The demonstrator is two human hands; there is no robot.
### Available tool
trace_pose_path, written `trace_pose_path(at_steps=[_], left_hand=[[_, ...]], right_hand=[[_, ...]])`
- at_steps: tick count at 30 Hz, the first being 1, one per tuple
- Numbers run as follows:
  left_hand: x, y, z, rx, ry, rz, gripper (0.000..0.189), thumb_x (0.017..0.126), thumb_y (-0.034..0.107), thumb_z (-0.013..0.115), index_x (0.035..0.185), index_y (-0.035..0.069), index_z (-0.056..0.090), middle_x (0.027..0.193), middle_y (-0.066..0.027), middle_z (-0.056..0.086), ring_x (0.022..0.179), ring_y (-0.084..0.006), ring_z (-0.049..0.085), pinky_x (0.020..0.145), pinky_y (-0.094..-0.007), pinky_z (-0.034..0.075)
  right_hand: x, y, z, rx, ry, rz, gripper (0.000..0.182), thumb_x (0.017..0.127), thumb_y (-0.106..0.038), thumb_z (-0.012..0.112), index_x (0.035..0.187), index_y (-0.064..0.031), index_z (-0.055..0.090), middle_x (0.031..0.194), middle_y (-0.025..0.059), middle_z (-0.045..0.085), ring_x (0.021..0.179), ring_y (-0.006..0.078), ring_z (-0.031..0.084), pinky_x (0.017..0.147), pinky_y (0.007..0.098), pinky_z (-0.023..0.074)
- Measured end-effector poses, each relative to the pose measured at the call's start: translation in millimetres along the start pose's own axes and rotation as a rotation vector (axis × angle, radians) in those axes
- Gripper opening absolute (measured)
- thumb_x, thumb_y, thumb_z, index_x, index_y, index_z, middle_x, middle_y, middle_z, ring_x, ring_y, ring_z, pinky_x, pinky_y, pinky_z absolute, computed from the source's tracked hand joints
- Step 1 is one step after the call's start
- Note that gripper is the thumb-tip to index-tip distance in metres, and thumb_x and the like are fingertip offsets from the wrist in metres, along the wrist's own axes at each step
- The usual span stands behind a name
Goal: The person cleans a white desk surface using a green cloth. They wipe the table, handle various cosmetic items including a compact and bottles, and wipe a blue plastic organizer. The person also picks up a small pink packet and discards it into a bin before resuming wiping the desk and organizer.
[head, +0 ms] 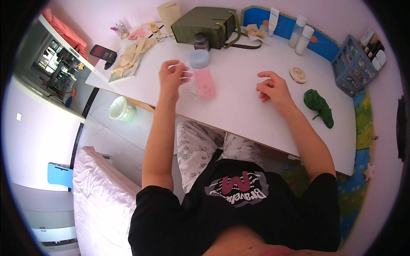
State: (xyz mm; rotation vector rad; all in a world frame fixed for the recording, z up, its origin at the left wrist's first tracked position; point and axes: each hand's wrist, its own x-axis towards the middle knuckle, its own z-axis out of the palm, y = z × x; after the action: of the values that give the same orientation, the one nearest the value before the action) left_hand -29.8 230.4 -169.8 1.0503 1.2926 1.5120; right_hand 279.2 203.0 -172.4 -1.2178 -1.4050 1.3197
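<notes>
My left hand (173, 75) hovers over the white desk (237, 105) with loosely curled fingers and nothing visible in it. Just right of its fingertips is a flat pink packet (205, 84) bearing print, slightly blurred. What looks like clear film (189, 95) lies by the packet's lower left side; its outline is hard to tell. Behind the packet sits a round pale-blue lidded container (199, 59), with a dark bottle (201, 42) beyond it. My right hand (272, 89), fingers half bent and apart, is empty. To its right are a round cream compact (298, 75) and a bunched green cloth item (318, 107).
A dark green box (205, 25) with ribbon straps stands at the back. White bottles (301, 36) line the rear right, near a blue drawer organizer (354, 67). At left are a phone on a stand (104, 53) and beige cloth (133, 56). A lined bin (122, 109) stands below the desk edge.
</notes>
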Motion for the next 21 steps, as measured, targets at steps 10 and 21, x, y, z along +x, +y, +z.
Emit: trace_pose_path(at_steps=[10,21], left_hand=[[31.0,-18.6,-78.3,-0.224,0.354,-0.04,0.024,0.089,0.013,0.058,0.107,0.004,0.047,0.091,-0.0116,0.06,0.073,-0.0206,0.062,0.061,-0.0291,0.051],[-4.9,-1.6,-45.8,-0.311,0.158,0.036,0.018,0.089,0.008,0.057,0.106,0.006,0.054,0.091,-0.0104,0.063,0.076,-0.0187,0.063,0.061,-0.0281,0.052]], right_hand=[[-0.9,7.2,3.6,-0.088,-0.019,0.005,0.029,0.083,-0.006,0.061,0.111,-0.0033,0.054,0.077,0.0034,0.059,0.063,0.0089,0.054,0.054,0.0221,0.045],[-4.9,7.1,4.8,-0.059,-0.052,-0.045,0.027,0.087,-0.011,0.059,0.112,-0.0026,0.054,0.08,0.0046,0.06,0.063,0.0087,0.053,0.054,0.0214,0.0437]])
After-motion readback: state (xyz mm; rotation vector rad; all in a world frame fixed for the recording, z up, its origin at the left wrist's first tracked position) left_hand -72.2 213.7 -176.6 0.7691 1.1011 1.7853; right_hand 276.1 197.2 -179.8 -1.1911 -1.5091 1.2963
